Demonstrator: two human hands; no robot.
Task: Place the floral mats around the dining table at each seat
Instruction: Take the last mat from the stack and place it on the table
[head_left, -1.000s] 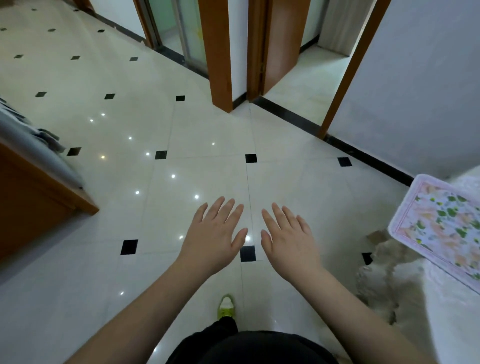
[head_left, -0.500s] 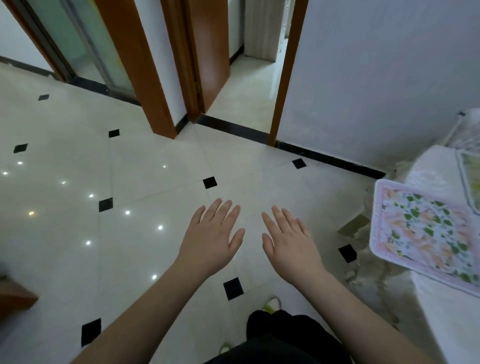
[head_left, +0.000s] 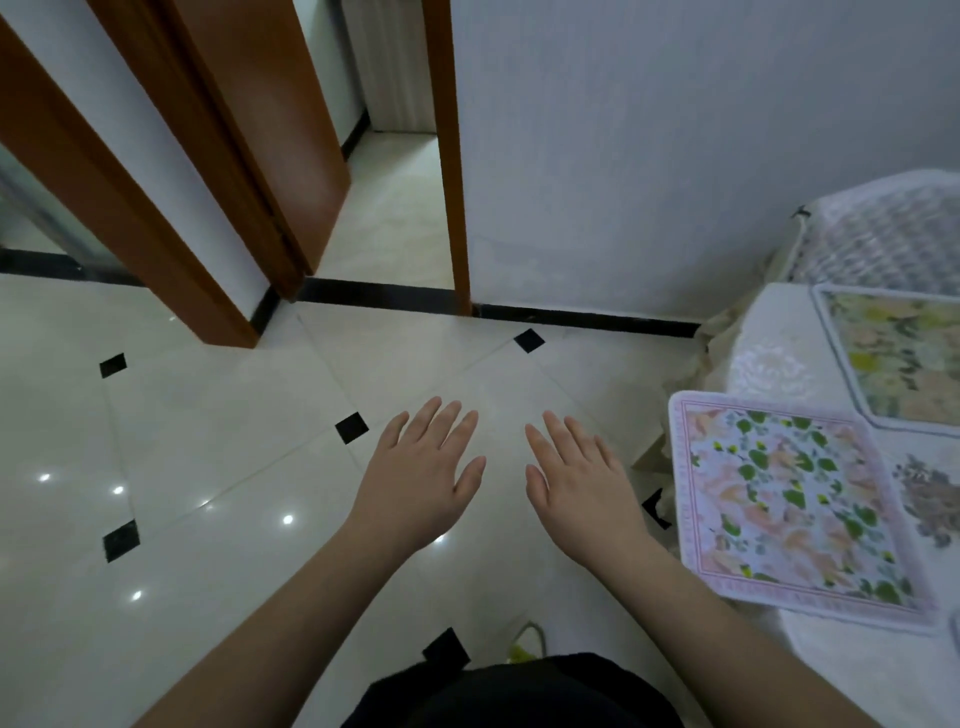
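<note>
Both hands hang in the air over the tiled floor (head_left: 218, 415), palms down and holding nothing. The left hand (head_left: 421, 478) has its fingers straight and close together, thumb slightly out; the right hand (head_left: 582, 493) looks the same, fingers straight and lightly spread. Neither touches a mat or the table (head_left: 763, 364).

Taking the table as the landmark: it sits at the right edge of view under a pale lace cloth, and the right hand is just beside its near rim. A pink mat (head_left: 789, 499) with green leaves lies flat on the table's near side, its edge running along the rim. A second mat (head_left: 904, 353), yellowish, lies further in on the table toward the wall, close to the first but apart from it. A covered chair (head_left: 893, 234) stands beyond the table by the wall.

Two seats look served; the rest of the table is out of view, so how many remain cannot be told.

Risks from here: the pink mat sits so near the rim that a brush from the right forearm could push it off. The loose cloth could drag and shift both mats if snagged. No spare mats are in view, so reaching without looking could mean a fumble
</note>
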